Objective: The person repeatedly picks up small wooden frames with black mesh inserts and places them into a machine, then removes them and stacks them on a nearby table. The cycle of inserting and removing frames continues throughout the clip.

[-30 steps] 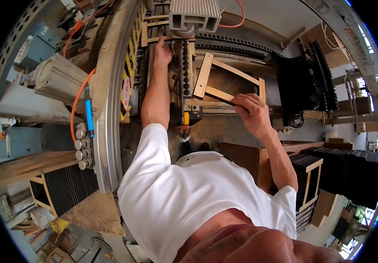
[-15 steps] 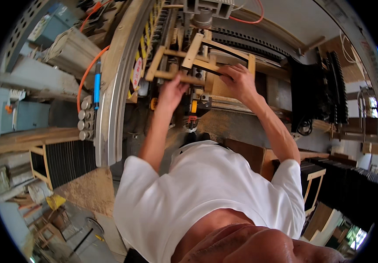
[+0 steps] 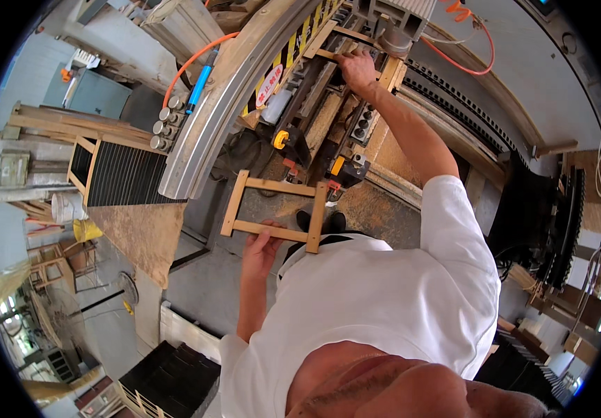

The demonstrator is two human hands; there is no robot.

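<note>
At the left, a stack of dark-panelled frames (image 3: pixel 130 174) stands on the dusty counter (image 3: pixel 137 240); nearer the middle, the left hand (image 3: pixel 262 249) is clamped on the lower rail of a light wooden frame (image 3: pixel 279 187), which has come off the machine and now hangs before the body; to its right and farther off, the right hand (image 3: pixel 358 68), well apart from the left, reaches to a second frame (image 3: pixel 322 38) now lying on the machine (image 3: pixel 328 115), its grip unclear; one piece has apparently replaced the other.
</note>
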